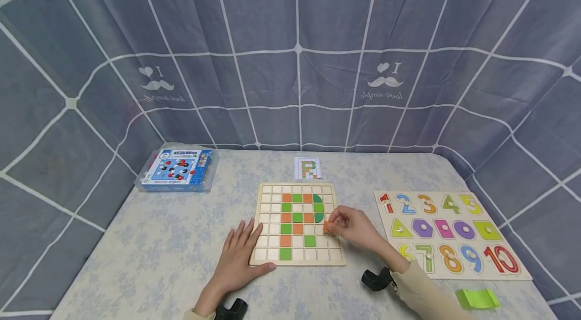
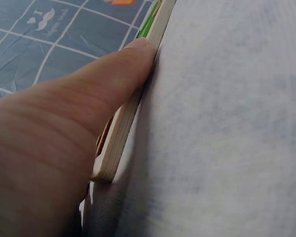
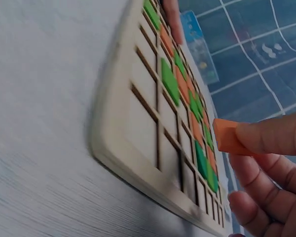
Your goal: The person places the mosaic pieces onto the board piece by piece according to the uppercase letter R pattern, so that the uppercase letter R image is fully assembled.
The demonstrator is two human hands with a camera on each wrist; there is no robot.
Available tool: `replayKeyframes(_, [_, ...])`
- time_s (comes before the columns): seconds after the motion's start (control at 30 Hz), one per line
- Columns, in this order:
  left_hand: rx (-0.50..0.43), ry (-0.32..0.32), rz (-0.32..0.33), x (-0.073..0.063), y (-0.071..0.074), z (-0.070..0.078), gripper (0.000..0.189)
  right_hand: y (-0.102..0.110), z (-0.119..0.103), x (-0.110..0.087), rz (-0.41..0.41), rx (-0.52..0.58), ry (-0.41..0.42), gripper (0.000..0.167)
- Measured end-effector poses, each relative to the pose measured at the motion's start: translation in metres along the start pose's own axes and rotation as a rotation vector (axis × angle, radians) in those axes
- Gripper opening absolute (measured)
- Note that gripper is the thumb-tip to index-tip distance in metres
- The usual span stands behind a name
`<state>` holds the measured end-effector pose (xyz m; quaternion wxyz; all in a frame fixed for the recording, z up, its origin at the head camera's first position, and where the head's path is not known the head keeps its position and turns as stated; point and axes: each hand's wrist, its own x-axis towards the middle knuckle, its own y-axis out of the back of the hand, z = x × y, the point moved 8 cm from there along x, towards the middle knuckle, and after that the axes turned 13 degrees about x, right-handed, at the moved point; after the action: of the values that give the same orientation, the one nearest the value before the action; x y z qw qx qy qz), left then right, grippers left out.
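A wooden grid board lies on the table with orange and green square tiles set in its cells, plus two dark green rounded pieces on the right. My left hand rests along the board's left side, fingers extended. Its thumb lies against the front edge of the board. Between thumb and fingers, my right hand pinches an orange square tile. That tile is held over the right-hand columns, just below the lower rounded piece.
Behind the board lies a small card printed with a coloured grid pattern. A boxed set sits at the back left. To the right are a number-and-shape puzzle board and a green plastic piece.
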<state>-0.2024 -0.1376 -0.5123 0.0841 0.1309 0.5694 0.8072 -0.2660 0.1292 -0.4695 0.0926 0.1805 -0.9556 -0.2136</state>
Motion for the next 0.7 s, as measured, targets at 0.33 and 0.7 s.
replayKeyframes(0.33, [0.014,-0.004,0.009,0.0,0.001,0.001,0.097,-0.025,-0.001,-0.024,-0.13,0.067,0.029,0.009])
replayKeyframes(0.7, [0.004,-0.005,0.005,0.0,-0.001,0.001,0.097,-0.034,0.005,-0.028,-0.169,0.041,0.039,0.012])
